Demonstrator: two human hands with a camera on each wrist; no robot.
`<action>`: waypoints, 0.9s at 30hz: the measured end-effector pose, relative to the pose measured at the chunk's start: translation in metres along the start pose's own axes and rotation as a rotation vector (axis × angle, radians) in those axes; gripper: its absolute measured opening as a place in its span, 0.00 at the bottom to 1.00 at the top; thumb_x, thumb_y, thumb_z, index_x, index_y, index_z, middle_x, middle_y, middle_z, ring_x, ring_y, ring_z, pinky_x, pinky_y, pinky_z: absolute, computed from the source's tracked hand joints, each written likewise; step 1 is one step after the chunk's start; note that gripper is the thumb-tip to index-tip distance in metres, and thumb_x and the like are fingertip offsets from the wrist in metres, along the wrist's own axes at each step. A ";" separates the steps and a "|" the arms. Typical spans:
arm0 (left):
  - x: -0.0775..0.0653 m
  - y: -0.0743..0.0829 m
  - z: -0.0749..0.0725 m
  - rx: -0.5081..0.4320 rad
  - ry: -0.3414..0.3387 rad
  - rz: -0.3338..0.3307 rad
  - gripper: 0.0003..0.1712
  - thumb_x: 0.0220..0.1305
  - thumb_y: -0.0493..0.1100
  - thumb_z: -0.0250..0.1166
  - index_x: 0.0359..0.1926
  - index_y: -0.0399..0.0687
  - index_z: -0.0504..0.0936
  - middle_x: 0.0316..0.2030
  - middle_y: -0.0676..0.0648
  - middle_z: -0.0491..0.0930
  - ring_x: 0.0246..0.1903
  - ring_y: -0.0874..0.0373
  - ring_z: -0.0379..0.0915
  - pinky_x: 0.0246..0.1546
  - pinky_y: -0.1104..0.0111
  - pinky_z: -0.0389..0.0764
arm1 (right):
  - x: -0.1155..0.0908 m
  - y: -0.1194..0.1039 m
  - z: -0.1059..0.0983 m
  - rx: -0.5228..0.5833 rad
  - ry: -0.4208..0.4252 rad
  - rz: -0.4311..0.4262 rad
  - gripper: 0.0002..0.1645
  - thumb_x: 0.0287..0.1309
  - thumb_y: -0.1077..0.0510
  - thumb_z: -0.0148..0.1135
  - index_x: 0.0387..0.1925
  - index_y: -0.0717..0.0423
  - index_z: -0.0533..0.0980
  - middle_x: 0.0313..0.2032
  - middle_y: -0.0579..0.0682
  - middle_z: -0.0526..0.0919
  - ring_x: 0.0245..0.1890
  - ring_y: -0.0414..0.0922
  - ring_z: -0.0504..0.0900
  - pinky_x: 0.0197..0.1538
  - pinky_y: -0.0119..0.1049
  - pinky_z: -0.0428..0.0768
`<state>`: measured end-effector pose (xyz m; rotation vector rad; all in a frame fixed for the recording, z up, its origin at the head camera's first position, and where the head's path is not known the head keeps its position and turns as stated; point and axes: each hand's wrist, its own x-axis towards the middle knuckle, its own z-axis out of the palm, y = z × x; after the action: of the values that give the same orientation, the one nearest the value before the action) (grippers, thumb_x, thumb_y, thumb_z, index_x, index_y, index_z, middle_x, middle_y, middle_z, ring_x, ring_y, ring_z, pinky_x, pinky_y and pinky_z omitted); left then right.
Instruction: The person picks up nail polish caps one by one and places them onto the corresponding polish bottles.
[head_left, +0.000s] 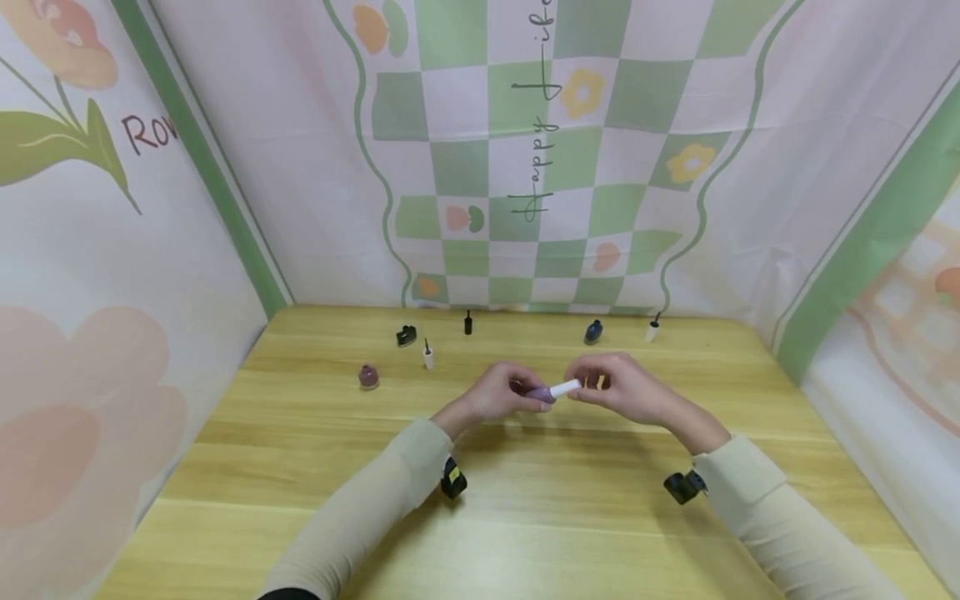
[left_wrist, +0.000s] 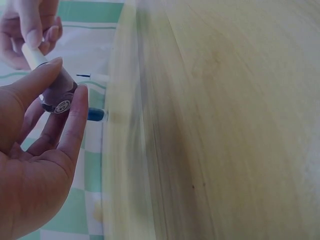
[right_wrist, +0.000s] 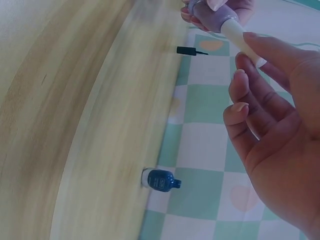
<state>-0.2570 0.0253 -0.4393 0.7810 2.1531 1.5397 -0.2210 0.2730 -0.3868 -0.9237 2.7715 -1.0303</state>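
Observation:
My left hand (head_left: 497,392) grips a purple nail polish bottle (head_left: 537,394) between thumb and fingers, above the table. A white cap (head_left: 566,387) sits on its neck and points toward my right hand (head_left: 621,388). In the right wrist view, thumb and index finger pinch the cap (right_wrist: 241,41) near its far end, while the other fingers are loosely bent. The left wrist view shows a round label on the base of the bottle (left_wrist: 61,95), which is tilted.
Along the back stand an open black bottle (head_left: 406,336), a black brush cap (head_left: 468,324), an open blue bottle (head_left: 593,332) and a white brush cap (head_left: 652,331). An open mauve bottle (head_left: 368,378) and another white brush cap (head_left: 428,358) stand left on the wooden table (head_left: 555,533).

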 end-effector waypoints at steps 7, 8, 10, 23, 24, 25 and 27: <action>-0.001 0.000 0.000 -0.005 -0.004 -0.011 0.07 0.60 0.41 0.76 0.40 0.50 0.90 0.37 0.54 0.87 0.37 0.58 0.82 0.41 0.68 0.84 | 0.000 -0.002 -0.002 0.043 -0.022 0.065 0.02 0.65 0.57 0.70 0.38 0.51 0.84 0.28 0.43 0.84 0.24 0.40 0.77 0.26 0.32 0.77; -0.001 0.000 0.000 -0.005 -0.005 -0.011 0.07 0.60 0.41 0.76 0.40 0.50 0.90 0.37 0.54 0.87 0.37 0.58 0.82 0.41 0.68 0.84 | 0.000 -0.002 -0.002 0.043 -0.025 0.068 0.02 0.65 0.57 0.70 0.37 0.51 0.84 0.27 0.42 0.84 0.23 0.40 0.77 0.26 0.32 0.76; 0.000 -0.001 0.000 -0.005 -0.005 -0.007 0.07 0.60 0.41 0.77 0.40 0.51 0.90 0.37 0.54 0.87 0.37 0.58 0.82 0.41 0.68 0.84 | 0.000 -0.003 -0.003 0.043 -0.037 0.067 0.03 0.66 0.58 0.69 0.37 0.53 0.84 0.25 0.41 0.83 0.22 0.39 0.75 0.24 0.31 0.75; 0.001 0.000 0.000 0.031 -0.008 0.009 0.08 0.59 0.41 0.77 0.40 0.50 0.90 0.36 0.54 0.87 0.36 0.59 0.81 0.40 0.68 0.84 | -0.002 -0.003 -0.003 0.016 -0.060 0.068 0.08 0.70 0.52 0.65 0.34 0.49 0.82 0.21 0.40 0.78 0.19 0.37 0.70 0.23 0.32 0.71; 0.001 0.000 0.000 0.032 -0.007 0.008 0.08 0.59 0.41 0.77 0.40 0.51 0.90 0.36 0.54 0.87 0.36 0.59 0.81 0.40 0.68 0.84 | -0.003 -0.003 -0.003 0.018 -0.055 0.073 0.08 0.70 0.52 0.65 0.34 0.50 0.82 0.21 0.40 0.78 0.19 0.38 0.71 0.23 0.32 0.72; 0.001 -0.001 0.001 0.033 -0.005 0.006 0.08 0.59 0.42 0.77 0.40 0.51 0.90 0.36 0.54 0.87 0.36 0.59 0.81 0.40 0.68 0.83 | -0.003 -0.003 -0.002 0.021 -0.048 0.077 0.08 0.70 0.52 0.65 0.34 0.50 0.82 0.22 0.42 0.79 0.20 0.38 0.72 0.23 0.32 0.72; 0.001 -0.001 0.001 0.036 -0.002 0.002 0.08 0.59 0.42 0.77 0.41 0.52 0.90 0.36 0.55 0.87 0.36 0.58 0.81 0.39 0.68 0.83 | -0.004 -0.002 -0.001 0.024 -0.033 0.092 0.08 0.70 0.52 0.65 0.34 0.50 0.82 0.23 0.43 0.80 0.21 0.39 0.73 0.24 0.32 0.74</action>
<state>-0.2573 0.0269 -0.4408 0.7964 2.1849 1.5051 -0.2167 0.2747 -0.3848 -0.7944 2.7398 -1.0233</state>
